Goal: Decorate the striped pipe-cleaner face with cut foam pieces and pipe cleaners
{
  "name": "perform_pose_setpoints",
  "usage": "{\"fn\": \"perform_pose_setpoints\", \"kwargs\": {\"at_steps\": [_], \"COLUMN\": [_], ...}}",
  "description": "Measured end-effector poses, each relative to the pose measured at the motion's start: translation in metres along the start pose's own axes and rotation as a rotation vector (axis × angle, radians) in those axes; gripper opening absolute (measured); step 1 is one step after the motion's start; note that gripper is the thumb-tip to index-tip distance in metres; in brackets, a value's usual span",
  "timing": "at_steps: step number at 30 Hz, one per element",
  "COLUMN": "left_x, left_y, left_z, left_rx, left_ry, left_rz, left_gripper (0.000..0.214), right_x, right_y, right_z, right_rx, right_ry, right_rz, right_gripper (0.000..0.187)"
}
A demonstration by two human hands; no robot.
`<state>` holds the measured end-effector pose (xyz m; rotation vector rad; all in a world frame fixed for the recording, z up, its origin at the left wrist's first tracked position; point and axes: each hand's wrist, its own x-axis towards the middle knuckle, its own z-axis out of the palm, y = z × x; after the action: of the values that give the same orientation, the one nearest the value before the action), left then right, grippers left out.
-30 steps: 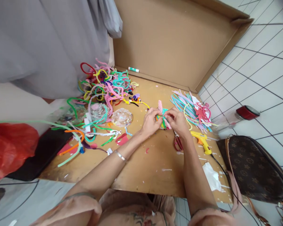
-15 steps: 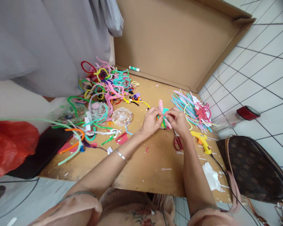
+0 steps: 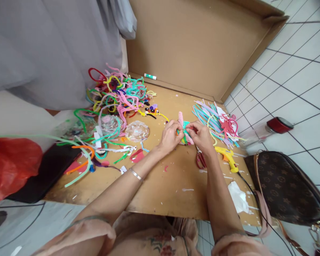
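Note:
Both hands meet over a small pipe-cleaner figure (image 3: 186,124) in pink, teal, green and yellow near the table's middle. My left hand (image 3: 171,134) grips its left side with curled fingers. From the right, my right hand (image 3: 201,134) pinches at the teal part; the fingertips hide much of the figure. A pink fuzzy piece sticks up beyond the fingers, and another slants down between the hands. Red-handled scissors (image 3: 201,159) lie under my right wrist, their blades partly covered. A yellow hot glue gun (image 3: 227,158) rests right of my right forearm.
Tangled pipe cleaners (image 3: 120,94) are heaped at the back left, near a clear round plastic piece (image 3: 137,131). Straight pipe cleaners (image 3: 202,115) lie at the back right. A glue stick (image 3: 150,76), a red-lidded bottle (image 3: 279,125) and a brown handbag (image 3: 290,188) stand or lie around the edges.
The view has shifted very slightly. Both hands stay on the pipe-cleaner figure, with only small movements of the right fingers.

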<state>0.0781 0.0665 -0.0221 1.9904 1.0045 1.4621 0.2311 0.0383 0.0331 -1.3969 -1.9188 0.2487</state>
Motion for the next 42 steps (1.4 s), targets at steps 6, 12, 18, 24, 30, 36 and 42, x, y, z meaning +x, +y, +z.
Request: {"fn": "perform_pose_setpoints", "kwargs": {"at_steps": [6, 12, 18, 24, 30, 36, 42], "left_x": [-0.0001, -0.001, -0.0016, -0.0009, -0.0006, -0.0011, -0.0012], "left_y": [0.0019, 0.0017, 0.0002, 0.0018, 0.0019, 0.003, 0.0024], "left_z": [-0.0007, -0.0001, 0.0001, -0.0014, -0.0023, -0.0019, -0.0017], "left_rx": [-0.028, -0.033, -0.037, -0.032, -0.026, -0.021, -0.024], "left_ry": [0.0, 0.002, 0.005, -0.001, -0.008, -0.003, -0.013], "left_rz": [-0.001, 0.012, 0.021, 0.013, 0.011, 0.012, 0.022], "left_gripper": [0.012, 0.011, 0.01, 0.01, 0.008, 0.009, 0.01], "right_x": [0.0002, -0.0002, -0.0005, -0.0001, 0.0, 0.0007, 0.001], "right_y": [0.0, -0.0008, -0.0013, -0.0021, 0.0019, 0.0014, -0.0009], "right_z": [-0.0015, -0.001, -0.0015, -0.004, -0.0001, 0.0006, 0.0021], "right_rx": [-0.024, -0.05, 0.003, 0.078, 0.084, 0.039, -0.045], "right_ry": [0.009, -0.023, -0.045, -0.081, -0.026, 0.003, -0.012], "right_rz": [-0.019, -0.021, -0.013, 0.006, 0.037, 0.027, -0.04], "right_gripper": [0.01, 0.013, 0.013, 0.014, 0.008, 0.009, 0.018]}}
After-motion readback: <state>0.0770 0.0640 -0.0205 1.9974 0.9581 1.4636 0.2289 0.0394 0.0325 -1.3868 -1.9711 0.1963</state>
